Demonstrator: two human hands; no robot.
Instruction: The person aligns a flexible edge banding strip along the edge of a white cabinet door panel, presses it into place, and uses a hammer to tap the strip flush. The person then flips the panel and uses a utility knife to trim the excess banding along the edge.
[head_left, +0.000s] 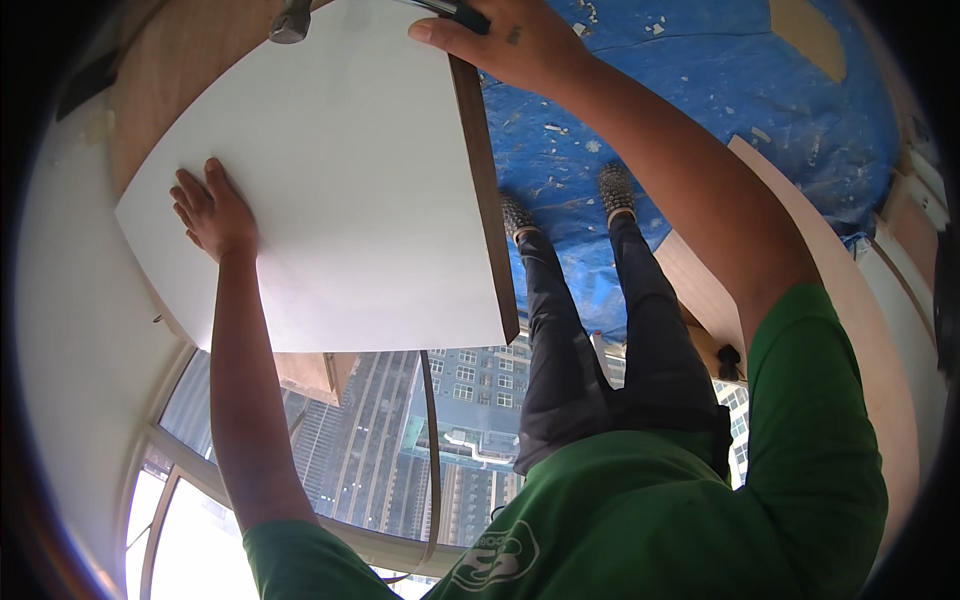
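One hammer [290,24] (partly cropped) points left, long axis crosswise, right hand [515,40] clasping it, left hand [218,212] spread on white panel [350,190].

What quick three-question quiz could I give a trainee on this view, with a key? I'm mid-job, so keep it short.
1. True or false: the left hand rests on the panel with its fingers spread rather than closed around a handle.
2. Pick one. What colour is the sheet under the shoes?
a) red
b) blue
c) yellow
3. Fill in the missing word: the right hand holds a ____.

Key:
1. True.
2. b.
3. Hammer.
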